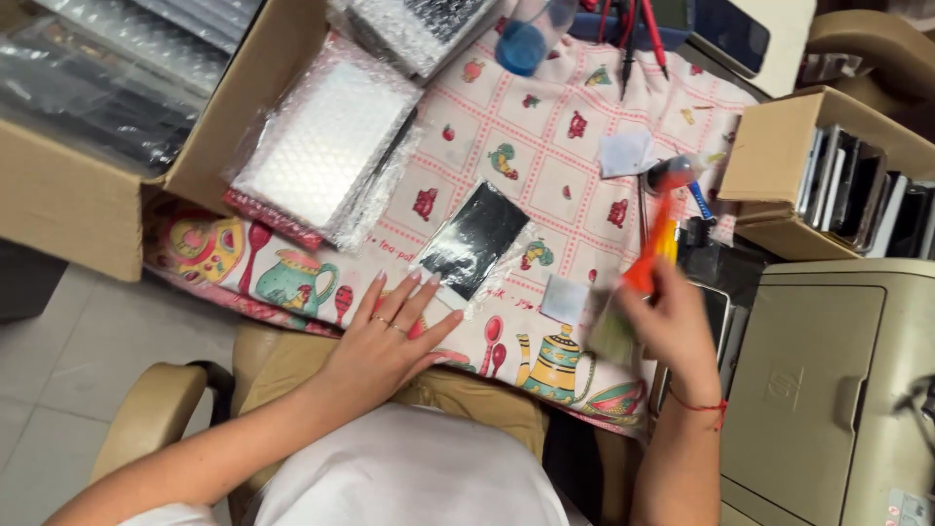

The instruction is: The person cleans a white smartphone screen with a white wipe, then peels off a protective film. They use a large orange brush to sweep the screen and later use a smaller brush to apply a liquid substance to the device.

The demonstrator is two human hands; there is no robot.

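My left hand (385, 336) lies flat with fingers spread on the patterned tablecloth (545, 146), its fingertips touching the near edge of a black rectangular slab in clear plastic wrap (474, 239). My right hand (672, 326) is closed around an orange-handled brush-like tool (654, 248), which is blurred and held above the cloth to the right of the slab. A small pale square piece (565, 297) rests on the cloth between my hands.
Bubble-wrapped flat packs (321, 146) lie at the left beside a cardboard box (78, 205) full of more. A small open box of dark devices (838, 180) stands at right above a beige printer (828, 390). A blue bottle (526, 39) and red-black probes (638, 34) sit at the back.
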